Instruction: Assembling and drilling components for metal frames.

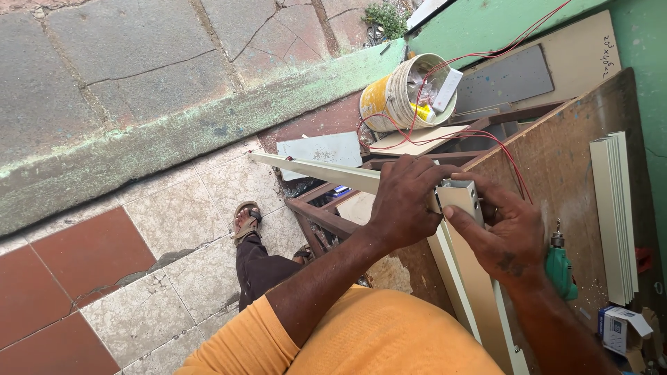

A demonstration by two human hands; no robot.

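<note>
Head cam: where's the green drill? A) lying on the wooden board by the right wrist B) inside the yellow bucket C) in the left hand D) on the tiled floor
A: the green drill lies on the wooden board beside the right hand, which with the left hand holds the cream metal profile.

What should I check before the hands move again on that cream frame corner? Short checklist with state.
1. Left hand gripping cream profile: ok.
2. Right hand on corner piece: ok.
3. Corner joint seated flush: cannot tell, fingers cover it.
4. Red wire away from the joint: not ok, it runs close beside it.
5. Green drill within reach on the board: ok.
</note>
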